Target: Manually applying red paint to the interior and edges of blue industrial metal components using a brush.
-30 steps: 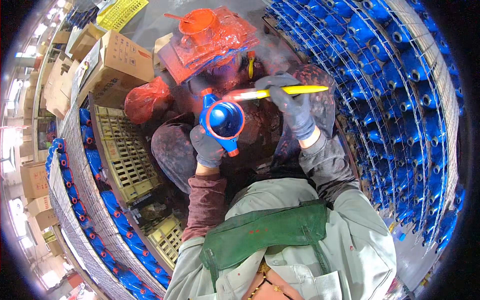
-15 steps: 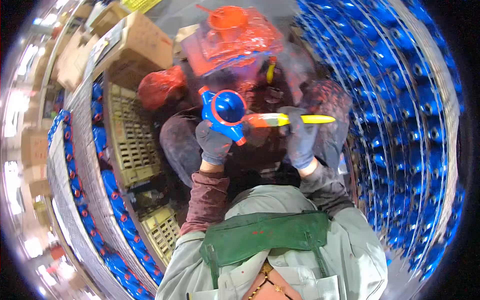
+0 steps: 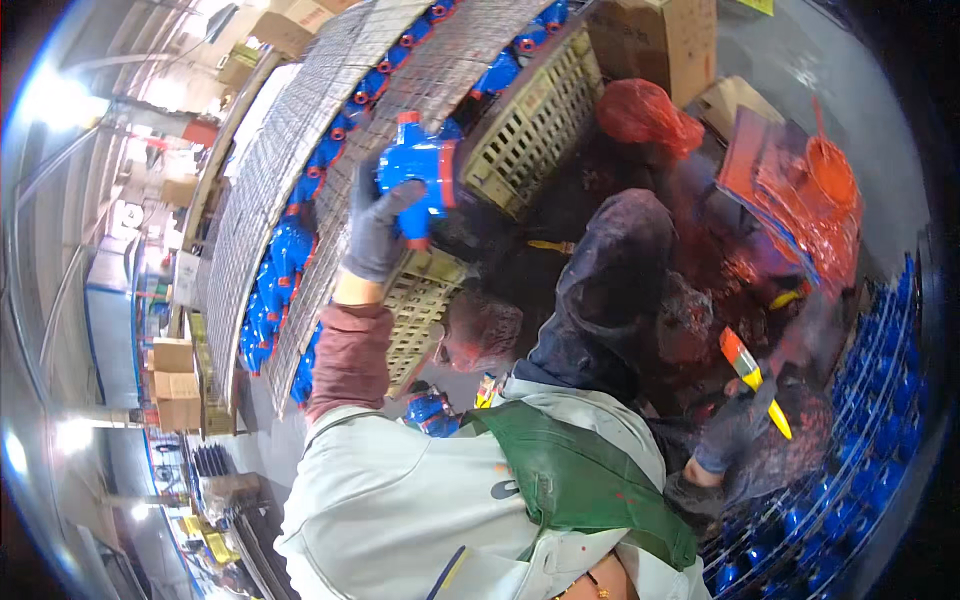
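My left hand (image 3: 372, 232) is closed around a blue valve body (image 3: 412, 172) with red-painted rims, lifted at the left beside the mesh racks. Its wide round opening faces right, and its narrow ends point up and down. Low on the right, near my knee, my right hand (image 3: 732, 425) grips a paintbrush (image 3: 757, 384) by its yellow handle. The brush's red-orange bristles point up and to the left. Neither hand touches the red paint pot (image 3: 831, 172) at the far right, which stands on red plastic sheeting (image 3: 800, 215).
Mesh racks (image 3: 290, 150) with several blue valve bodies (image 3: 292, 245) stand at the left; more blue parts (image 3: 880, 420) fill a rack at lower right. A yellowish plastic crate (image 3: 535, 125), a cardboard box (image 3: 665, 45) and a red plastic bag (image 3: 650, 122) lie ahead. Another brush (image 3: 550, 246) rests low in the middle.
My view has turned left toward the racks. My left hand has carried the blue valve body left, away from the brush. My right hand still holds the paintbrush, now apart from the part.
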### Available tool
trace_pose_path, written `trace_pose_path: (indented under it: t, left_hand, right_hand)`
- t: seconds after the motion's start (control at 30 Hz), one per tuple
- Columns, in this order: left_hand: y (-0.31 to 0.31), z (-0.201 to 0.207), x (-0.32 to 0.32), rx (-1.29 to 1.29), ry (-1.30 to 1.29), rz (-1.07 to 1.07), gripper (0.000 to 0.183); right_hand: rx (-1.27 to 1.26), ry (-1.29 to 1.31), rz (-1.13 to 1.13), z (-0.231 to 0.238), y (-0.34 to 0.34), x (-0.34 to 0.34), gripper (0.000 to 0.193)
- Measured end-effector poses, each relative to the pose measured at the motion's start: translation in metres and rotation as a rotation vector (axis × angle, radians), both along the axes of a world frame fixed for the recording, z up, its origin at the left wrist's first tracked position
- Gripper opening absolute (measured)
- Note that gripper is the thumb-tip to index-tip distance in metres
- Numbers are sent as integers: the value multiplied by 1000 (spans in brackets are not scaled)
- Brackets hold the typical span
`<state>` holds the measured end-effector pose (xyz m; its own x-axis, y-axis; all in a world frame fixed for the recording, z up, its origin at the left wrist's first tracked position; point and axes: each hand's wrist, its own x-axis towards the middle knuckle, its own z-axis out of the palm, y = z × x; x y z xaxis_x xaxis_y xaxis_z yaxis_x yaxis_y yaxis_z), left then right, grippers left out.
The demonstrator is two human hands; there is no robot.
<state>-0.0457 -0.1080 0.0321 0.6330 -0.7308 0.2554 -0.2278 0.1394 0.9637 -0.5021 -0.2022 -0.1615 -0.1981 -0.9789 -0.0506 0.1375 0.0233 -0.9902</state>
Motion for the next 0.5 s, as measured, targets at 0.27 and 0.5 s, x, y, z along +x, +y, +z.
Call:
trace_pose_path:
  t: [0.27,0.5]
  left_hand:
    - [78,47,153,1131,-912,673,86]
    - [93,26,200,1298,-1019,874,85]
  right_hand:
    - [-19,272,20,1,3,1,33]
    - [-67,428,-21,7,5,2,33]
